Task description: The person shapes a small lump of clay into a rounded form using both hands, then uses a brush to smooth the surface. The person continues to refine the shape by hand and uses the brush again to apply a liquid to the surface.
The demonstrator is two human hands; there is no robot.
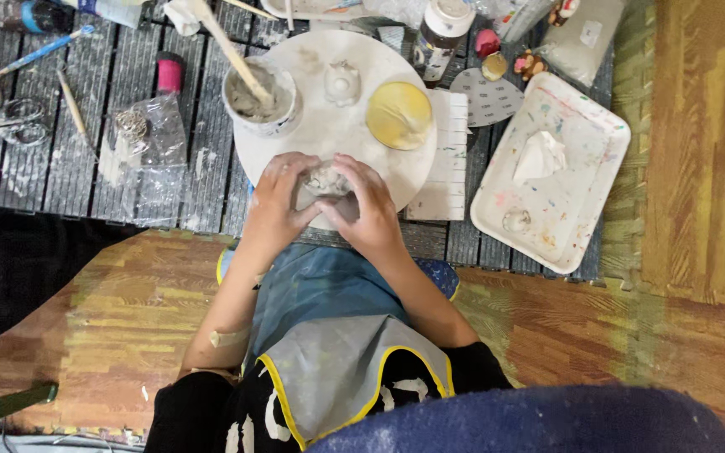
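Note:
Both my hands cup a small lump of grey clay [326, 178] at the near edge of a round white turntable [320, 134]. My left hand [279, 200] wraps the lump from the left, and my right hand [368, 205] presses it from the right. Farther back on the disc stand a cup of grey slip [262, 102] with a wooden stick [226, 44] in it, a small white clay figure [342, 82] and a round yellow sponge [399, 115].
A white paint-stained tray [564, 201] with a crumpled tissue lies at the right. A bottle [440, 35] stands behind the disc. Scissors [12, 122], a plastic bag [140, 143], a pink-capped tube [169, 74] and thin tools [71, 105] lie on the grey slatted mat at left.

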